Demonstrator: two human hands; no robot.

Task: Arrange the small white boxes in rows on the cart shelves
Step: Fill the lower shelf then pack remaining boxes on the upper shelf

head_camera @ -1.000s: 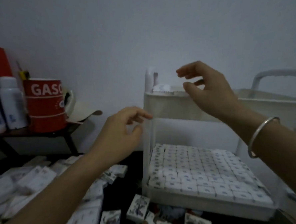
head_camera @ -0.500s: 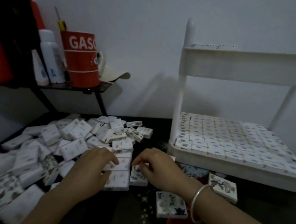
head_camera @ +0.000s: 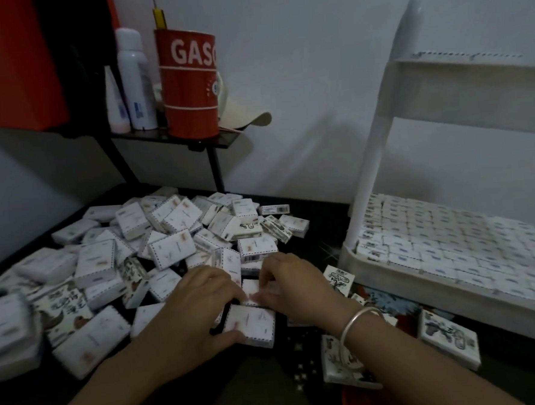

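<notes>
White card with a dotted border makes up the small box point(head_camera: 250, 325) lying flat under the left grip point(head_camera: 197, 306). The thumb lies along its near edge and the curled fingers reach over its far side, so this grip is clamped on it. The right grip point(head_camera: 296, 289), just beside it, curls its fingertips down onto a second box point(head_camera: 252, 289) between the two hands; blur hides whether it pinches that box. A silver bangle point(head_camera: 358, 319) rings the right wrist. Beyond and left of both grips a loose heap of boxes point(head_camera: 168, 239) sprawls over the dark surface point(head_camera: 321, 236), some faces showing printed drawings. Right of the right grip stands the white cart point(head_camera: 379, 151), its lower shelf point(head_camera: 421, 286) packed with rows of boxes point(head_camera: 450, 244).
</notes>
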